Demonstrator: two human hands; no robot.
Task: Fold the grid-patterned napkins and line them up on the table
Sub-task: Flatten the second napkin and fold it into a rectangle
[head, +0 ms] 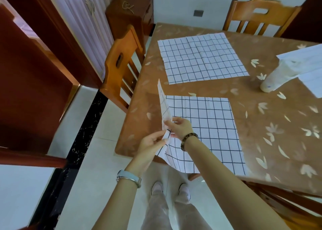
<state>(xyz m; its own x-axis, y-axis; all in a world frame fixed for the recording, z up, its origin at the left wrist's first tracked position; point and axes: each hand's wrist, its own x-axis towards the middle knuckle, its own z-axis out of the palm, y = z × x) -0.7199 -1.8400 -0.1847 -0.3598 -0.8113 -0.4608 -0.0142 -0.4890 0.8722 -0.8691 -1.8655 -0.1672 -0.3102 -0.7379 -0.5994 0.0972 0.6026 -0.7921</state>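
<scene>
I stood at the near-left corner of the bench point(261, 118) with both hands close together on the near napkin point(209, 125), the grid-patterned cloth lying closest to me. My left hand point(153, 141) pinched its left edge between thumb and fingertips, just off the bench's corner. My right hand point(179, 126) reached across just beyond it and gripped the same edge a little farther along, so the two hands were almost touching. That left edge was lifted and stood up off the bench as a narrow strip running away from my hands toward the far-left corner of the cloth. The rest of the near napkin lay flat to the right of my hands, under my right forearm, and its near edge hung a little over the front of the bench. The far napkin point(200, 58) lay spread flat and unfolded beyond it, well apart from my hands, with a bare band of bench between the two cloths. A third pale cloth point(308, 55) showed at the right edge, partly cut off, with a whitish object point(273, 81) I could not identify lying against it. A bead bracelet point(189, 140) circled my right wrist and a watch point(129, 177) my left.
</scene>
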